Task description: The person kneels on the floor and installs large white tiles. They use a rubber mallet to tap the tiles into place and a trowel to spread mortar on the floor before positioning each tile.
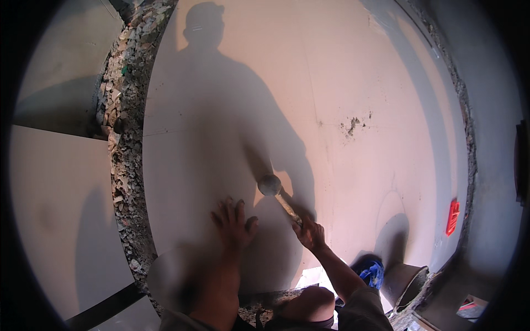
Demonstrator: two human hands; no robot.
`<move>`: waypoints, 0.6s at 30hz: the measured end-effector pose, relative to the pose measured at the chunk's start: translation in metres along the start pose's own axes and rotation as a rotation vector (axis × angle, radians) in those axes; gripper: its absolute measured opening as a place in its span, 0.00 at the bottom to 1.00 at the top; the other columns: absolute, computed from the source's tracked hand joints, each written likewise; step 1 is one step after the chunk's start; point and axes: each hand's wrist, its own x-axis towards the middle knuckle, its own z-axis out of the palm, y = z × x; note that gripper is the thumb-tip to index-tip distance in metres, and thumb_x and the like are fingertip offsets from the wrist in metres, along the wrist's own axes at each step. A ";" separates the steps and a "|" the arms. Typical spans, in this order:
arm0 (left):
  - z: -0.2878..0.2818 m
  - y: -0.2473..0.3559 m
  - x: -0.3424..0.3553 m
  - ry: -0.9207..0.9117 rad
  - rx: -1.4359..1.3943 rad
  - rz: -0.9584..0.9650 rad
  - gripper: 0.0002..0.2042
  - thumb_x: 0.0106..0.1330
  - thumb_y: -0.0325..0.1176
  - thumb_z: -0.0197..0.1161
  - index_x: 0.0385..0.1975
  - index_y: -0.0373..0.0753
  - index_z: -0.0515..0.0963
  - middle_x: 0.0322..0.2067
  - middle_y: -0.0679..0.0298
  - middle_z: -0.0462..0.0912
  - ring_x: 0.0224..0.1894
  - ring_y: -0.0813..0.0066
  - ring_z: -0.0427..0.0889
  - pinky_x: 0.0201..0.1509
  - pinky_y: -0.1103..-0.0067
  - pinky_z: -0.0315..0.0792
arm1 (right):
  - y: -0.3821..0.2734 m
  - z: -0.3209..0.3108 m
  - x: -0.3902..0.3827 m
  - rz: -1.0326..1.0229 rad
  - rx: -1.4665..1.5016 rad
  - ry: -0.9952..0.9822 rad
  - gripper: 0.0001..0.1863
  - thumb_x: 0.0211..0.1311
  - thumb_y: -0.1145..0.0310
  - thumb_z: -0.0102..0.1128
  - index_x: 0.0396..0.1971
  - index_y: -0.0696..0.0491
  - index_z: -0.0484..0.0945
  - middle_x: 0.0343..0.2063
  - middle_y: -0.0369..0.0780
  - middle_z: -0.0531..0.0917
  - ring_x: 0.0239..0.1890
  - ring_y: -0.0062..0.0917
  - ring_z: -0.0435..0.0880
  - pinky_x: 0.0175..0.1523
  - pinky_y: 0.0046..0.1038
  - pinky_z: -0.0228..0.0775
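My right hand grips the light handle of a mallet, whose dark, round head is over the large pale tile in the middle of the view. My left hand is spread with fingers apart on or just over the tile surface, to the left of the mallet. My shadow covers much of the tile around both hands, so I cannot tell whether the mallet head touches it.
A rubble strip runs along the tile's left side, with other panels beyond. At right are a red plastic tool, a grey wall, a bucket and blue crumpled material. My knee is at the lower edge.
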 end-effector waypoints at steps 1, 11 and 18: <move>-0.001 0.001 0.000 -0.019 -0.010 0.000 0.36 0.58 0.59 0.54 0.63 0.43 0.63 0.66 0.46 0.55 0.68 0.37 0.51 0.63 0.36 0.44 | 0.001 0.001 0.001 0.008 -0.010 -0.016 0.20 0.61 0.49 0.57 0.32 0.54 0.69 0.23 0.50 0.82 0.29 0.50 0.82 0.33 0.48 0.74; 0.002 -0.005 -0.010 -0.118 -0.092 -0.106 0.40 0.60 0.62 0.50 0.67 0.42 0.56 0.68 0.48 0.51 0.70 0.44 0.49 0.68 0.41 0.37 | 0.001 0.007 0.003 0.070 -0.184 -0.006 0.21 0.62 0.50 0.57 0.32 0.56 0.74 0.22 0.54 0.81 0.28 0.53 0.81 0.36 0.52 0.71; -0.004 -0.021 0.014 -0.056 -0.146 -0.434 0.41 0.62 0.63 0.46 0.69 0.40 0.52 0.70 0.49 0.47 0.73 0.51 0.43 0.70 0.46 0.35 | -0.002 0.015 0.004 0.001 -0.217 0.121 0.24 0.64 0.50 0.54 0.42 0.59 0.75 0.24 0.55 0.81 0.30 0.53 0.81 0.38 0.49 0.72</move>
